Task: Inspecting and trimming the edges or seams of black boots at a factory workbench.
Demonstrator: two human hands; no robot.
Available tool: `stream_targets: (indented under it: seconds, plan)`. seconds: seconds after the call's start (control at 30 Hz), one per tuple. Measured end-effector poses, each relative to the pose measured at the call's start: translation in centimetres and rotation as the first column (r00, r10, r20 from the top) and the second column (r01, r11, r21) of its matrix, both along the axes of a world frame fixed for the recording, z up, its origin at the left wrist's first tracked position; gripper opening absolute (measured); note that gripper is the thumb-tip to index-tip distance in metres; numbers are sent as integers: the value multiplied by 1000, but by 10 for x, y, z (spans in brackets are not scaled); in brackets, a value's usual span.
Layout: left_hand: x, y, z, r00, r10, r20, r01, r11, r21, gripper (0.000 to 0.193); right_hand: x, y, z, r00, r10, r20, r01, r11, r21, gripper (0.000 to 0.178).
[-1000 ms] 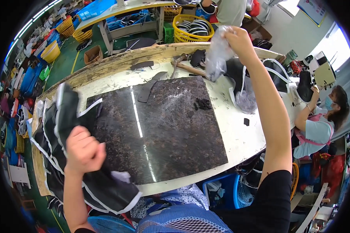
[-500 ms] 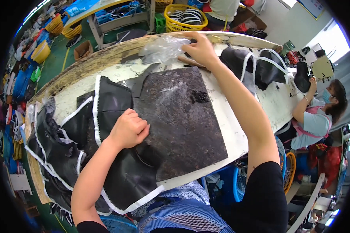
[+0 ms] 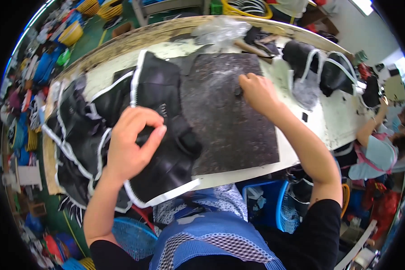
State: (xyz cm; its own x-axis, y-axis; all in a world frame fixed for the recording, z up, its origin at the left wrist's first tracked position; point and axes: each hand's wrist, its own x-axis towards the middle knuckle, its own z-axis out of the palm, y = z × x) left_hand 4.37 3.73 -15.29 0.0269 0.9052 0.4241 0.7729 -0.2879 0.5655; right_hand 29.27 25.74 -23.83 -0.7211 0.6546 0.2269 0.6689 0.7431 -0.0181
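Note:
A black boot upper with white edging (image 3: 159, 85) lies left of centre, partly over a dark, worn board (image 3: 225, 130). Just above the upper is my left hand (image 3: 132, 141), its thumb and forefinger curled into a pinch; anything between the tips is too small to make out. Over the board's upper right part, my right hand (image 3: 258, 92) is closed, fingers pointing down. A small black piece (image 3: 238, 91) shows at its fingertips. The hand hides most of the spot where a little pile of black bits lay.
More black uppers with white edges (image 3: 72, 117) are heaped at the left. Beyond the board lie a clear plastic bag (image 3: 222, 31), dark scraps (image 3: 258, 38) and a wooden-handled tool (image 3: 252, 48). Black boot parts (image 3: 337, 74) stand at the right, before a co-worker (image 3: 378, 148).
My right hand has come back from the plastic bag to the black bits on the board. My left hand has lifted off the upper, from a fist to a pinch. The view has shifted.

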Motion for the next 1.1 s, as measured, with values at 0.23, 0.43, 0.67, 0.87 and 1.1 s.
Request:
stream_targets:
  seconds: [0.23,0.43,0.67,0.87,1.1]
  plan:
    - [49,-77,-21,919,76,388,-37,994,-107,21,-33,-116,64,744,-338,-576,-571,128,-811,27]
    - [76,-68,-36,764,95,638,-41,994,-98,19,-32,-181,23,357,-780,-513,-887,-112,-448,16]
    - [87,-79,-37,335,164,928,161,960,-228,21,-20,-215,31,405,-211,-890,-606,667,-434,12]
    - [92,-111,-59,-52,322,945,505,825,-253,20,4,-252,22,459,-320,-829,-627,544,-557,19]
    - [88,-124,-21,827,-15,562,218,930,-295,26,33,-243,13,283,-493,-823,-636,545,-545,6]
